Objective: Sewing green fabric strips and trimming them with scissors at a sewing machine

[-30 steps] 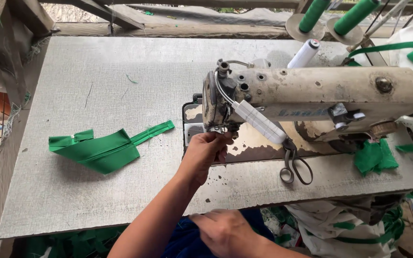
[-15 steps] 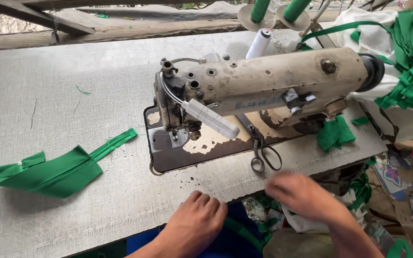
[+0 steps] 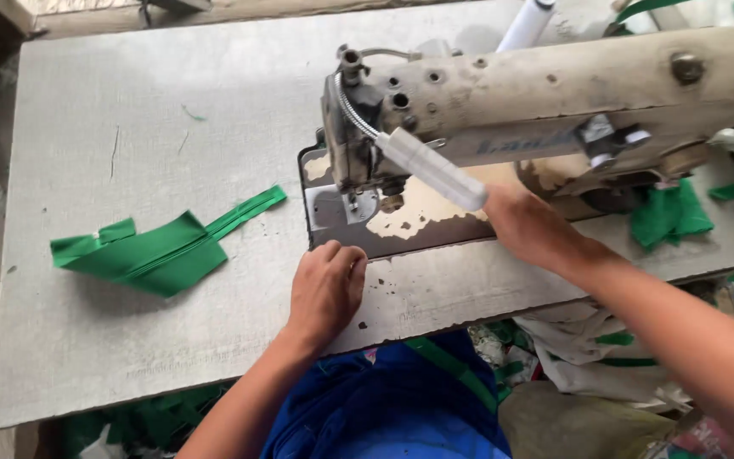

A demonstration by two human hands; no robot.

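The left hand (image 3: 326, 289) is rested on the table (image 3: 129, 102) with its fingers curled loosely, nothing gripped; its fingertips are touching the front edge of the machine bed (image 3: 401, 223), just below the needle plate (image 3: 333, 208). The right hand (image 3: 530, 225) is placed on the bed under the machine arm (image 3: 554, 93), behind the white lamp tube (image 3: 431, 168); whether anything is gripped cannot be told. A folded green fabric piece (image 3: 159, 251) is laid flat well to the left of the left hand, untouched. A green scrap (image 3: 669, 214) is tucked beside the machine, right of the right hand. No container is in view.
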